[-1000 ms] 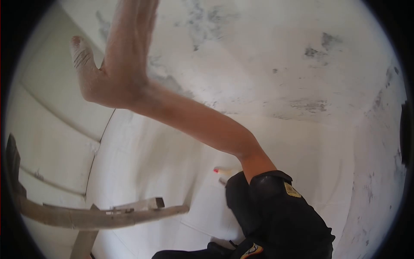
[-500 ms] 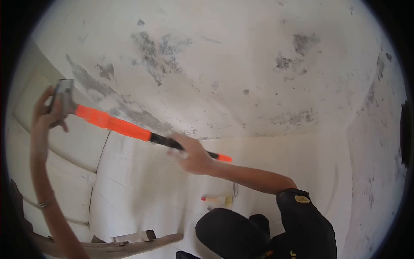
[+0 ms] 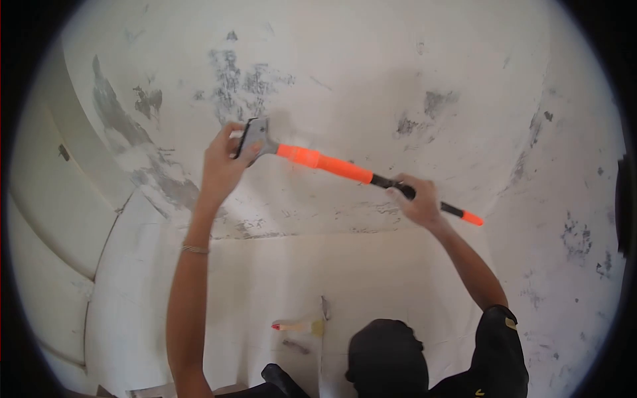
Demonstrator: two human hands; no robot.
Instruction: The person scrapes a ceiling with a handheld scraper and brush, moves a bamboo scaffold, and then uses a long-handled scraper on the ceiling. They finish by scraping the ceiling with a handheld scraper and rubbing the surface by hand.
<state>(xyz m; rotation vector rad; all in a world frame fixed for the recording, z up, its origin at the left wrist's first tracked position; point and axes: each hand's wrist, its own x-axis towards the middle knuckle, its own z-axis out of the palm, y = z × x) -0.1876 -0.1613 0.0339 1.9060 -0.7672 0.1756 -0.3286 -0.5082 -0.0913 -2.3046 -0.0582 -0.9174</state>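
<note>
A long-handled scraper slants across the view, with a grey metal head at its left end. Its handle is orange, then black, and ends in an orange tip at the lower right. My left hand is closed on the edge of the scraper's head, thumb below and fingers above. Around the black stretch of the handle, my right hand is wrapped. Both arms are raised in front of the patchy wall, which lies behind the tool.
Grey patches mark the white wall. A paintbrush with a red handle tip lies on the pale floor below, beside a small slim metal item. Cream panels stand at the left. A patchy side wall rises at the right.
Both hands and the scraper have shifted right in the view, from the left side toward the middle. The view itself has moved too. The hold on the scraper looks the same.
</note>
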